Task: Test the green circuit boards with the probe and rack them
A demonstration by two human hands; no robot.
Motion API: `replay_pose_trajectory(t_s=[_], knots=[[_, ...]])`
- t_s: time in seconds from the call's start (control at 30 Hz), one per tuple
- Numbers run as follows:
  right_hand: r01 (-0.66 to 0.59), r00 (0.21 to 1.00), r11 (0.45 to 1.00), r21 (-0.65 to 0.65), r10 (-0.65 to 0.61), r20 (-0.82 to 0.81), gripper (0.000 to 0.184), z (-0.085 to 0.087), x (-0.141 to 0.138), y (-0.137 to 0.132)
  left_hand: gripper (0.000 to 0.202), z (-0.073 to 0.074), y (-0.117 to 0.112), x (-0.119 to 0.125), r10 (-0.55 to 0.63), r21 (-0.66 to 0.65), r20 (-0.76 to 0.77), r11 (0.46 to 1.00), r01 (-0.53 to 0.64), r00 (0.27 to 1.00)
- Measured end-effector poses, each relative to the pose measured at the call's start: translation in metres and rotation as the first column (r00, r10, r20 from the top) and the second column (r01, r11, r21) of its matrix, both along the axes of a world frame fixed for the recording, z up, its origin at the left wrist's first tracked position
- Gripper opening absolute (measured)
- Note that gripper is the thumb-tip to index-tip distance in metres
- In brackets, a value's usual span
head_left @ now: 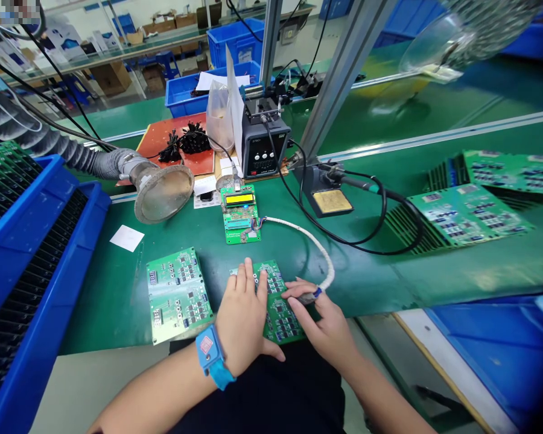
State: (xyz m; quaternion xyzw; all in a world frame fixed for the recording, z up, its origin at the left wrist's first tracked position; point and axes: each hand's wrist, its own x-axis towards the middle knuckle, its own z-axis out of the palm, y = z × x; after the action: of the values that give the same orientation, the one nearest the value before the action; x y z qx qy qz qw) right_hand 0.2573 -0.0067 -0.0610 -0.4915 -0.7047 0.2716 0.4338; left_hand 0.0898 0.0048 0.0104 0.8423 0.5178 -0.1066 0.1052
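The left hand (243, 316) lay spread on a green circuit board (284, 316), its fingers pressing down near the board's upper edge. A blue wrist strap (212, 355) circled that wrist. The right hand (323, 322) pinched a grey plug (308, 296) between thumb and fingers at the board's right edge, and a white braided cable (308, 238) ran from the plug up to a tester board with a yellow LCD (239, 202). The held board lay at lower centre of the frame on a green workbench (353, 268). A second loose circuit board (178, 295) lay just left of it, and one white paper square (127, 238) lay farther up and left.

At the right of the frame, two racked stacks of circuit boards (468, 214) sat on the bench. A blue rack of boards (31, 253) filled the left edge. Above the tester stood one soldering station (266, 141) and one iron holder with a yellow sponge (330, 202). One metal fume-extractor hood (163, 193) hung at centre left, beside two black heaps of wired parts (193, 138) on a red mat (154, 141).
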Motion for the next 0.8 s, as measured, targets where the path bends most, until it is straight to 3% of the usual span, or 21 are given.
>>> replay_pose_trajectory(t_s=[0.43,0.6,0.7,0.8], knots=[[0.005,1.0,1.0,-0.009,-0.005,-0.019,0.006,-0.003,0.0,0.0,0.139,-0.003,-0.001,-0.002,0.019,0.004,0.047,1.0,-0.019,0.999],[0.048,0.99,0.993,-0.109,-0.061,-0.126,0.01,0.007,0.001,0.001,0.14,-0.001,-0.001,0.001,0.044,0.001,0.096,0.999,-0.044,0.994],[0.094,0.938,0.984,-0.151,-0.139,-0.316,0.012,0.017,0.002,0.008,0.139,0.008,-0.01,-0.008,0.048,0.05,0.123,0.997,-0.055,0.991],[0.102,0.904,0.977,-0.188,-0.17,-0.392,0.015,0.019,0.001,0.023,0.141,0.027,-0.02,-0.04,0.04,0.163,0.136,0.985,-0.062,0.99]])
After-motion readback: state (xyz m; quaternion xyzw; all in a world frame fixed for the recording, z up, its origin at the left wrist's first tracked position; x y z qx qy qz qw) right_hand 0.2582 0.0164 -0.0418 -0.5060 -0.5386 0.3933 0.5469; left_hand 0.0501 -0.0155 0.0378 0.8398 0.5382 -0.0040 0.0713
